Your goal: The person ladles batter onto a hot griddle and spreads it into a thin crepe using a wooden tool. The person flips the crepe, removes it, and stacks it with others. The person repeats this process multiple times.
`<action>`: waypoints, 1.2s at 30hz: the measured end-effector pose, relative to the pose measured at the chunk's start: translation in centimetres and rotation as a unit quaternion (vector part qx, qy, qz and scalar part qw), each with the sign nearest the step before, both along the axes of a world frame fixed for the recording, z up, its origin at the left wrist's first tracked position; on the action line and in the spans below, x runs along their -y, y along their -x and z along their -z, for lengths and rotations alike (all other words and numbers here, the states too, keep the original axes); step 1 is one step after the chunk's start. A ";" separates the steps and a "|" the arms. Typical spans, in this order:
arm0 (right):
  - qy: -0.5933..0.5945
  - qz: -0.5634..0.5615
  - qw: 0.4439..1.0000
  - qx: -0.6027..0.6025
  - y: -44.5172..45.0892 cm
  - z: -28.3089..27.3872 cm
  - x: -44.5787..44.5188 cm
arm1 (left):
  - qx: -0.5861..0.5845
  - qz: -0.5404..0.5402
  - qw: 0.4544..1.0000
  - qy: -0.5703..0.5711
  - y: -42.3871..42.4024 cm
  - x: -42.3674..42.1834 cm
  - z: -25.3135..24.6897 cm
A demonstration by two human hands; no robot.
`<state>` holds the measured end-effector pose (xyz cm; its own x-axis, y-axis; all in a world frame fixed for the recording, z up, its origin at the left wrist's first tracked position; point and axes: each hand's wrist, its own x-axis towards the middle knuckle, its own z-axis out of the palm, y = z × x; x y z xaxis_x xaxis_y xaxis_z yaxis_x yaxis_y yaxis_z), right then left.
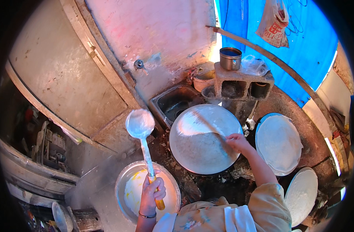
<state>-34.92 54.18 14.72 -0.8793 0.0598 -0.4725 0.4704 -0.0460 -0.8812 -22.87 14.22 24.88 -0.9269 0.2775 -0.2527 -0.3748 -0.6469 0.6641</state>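
Observation:
My left hand (pixel 154 190) grips the yellow handle of a metal ladle (pixel 140 123), whose bowl is coated with pale batter. Below that hand lies a wide metal basin (pixel 177 190) of whitish batter with yellow streaks. Over a large round griddle (pixel 191 158), the fingers of my right hand (pixel 237 142) are closed on a thin, pale, flat spreader (pixel 198 127). Glare blurs its outline against the whitish griddle surface.
Right of the griddle, thin round pale sheets (pixel 278 142) lie stacked; another pale disc (pixel 301 197) sits nearer me. Beyond are a sink (pixel 177 101) and a concrete block (pixel 243 75) bearing a metal cup (pixel 230 59) and a plastic bag (pixel 254 66). Steam drifts at left.

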 end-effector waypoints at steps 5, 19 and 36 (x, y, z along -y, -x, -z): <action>0.073 -0.210 0.973 0.070 -1.3 -2.2 0.2 | 0.058 -0.104 0.985 -0.121 -4.3 1.6 1.8; -0.008 -0.243 0.970 0.024 2.1 -3.2 -3.4 | 0.013 -0.129 0.987 -0.095 -5.7 0.9 0.5; -0.112 -0.218 0.969 0.001 6.2 -3.0 1.3 | 0.055 -0.112 0.988 -0.092 -2.8 -3.2 0.5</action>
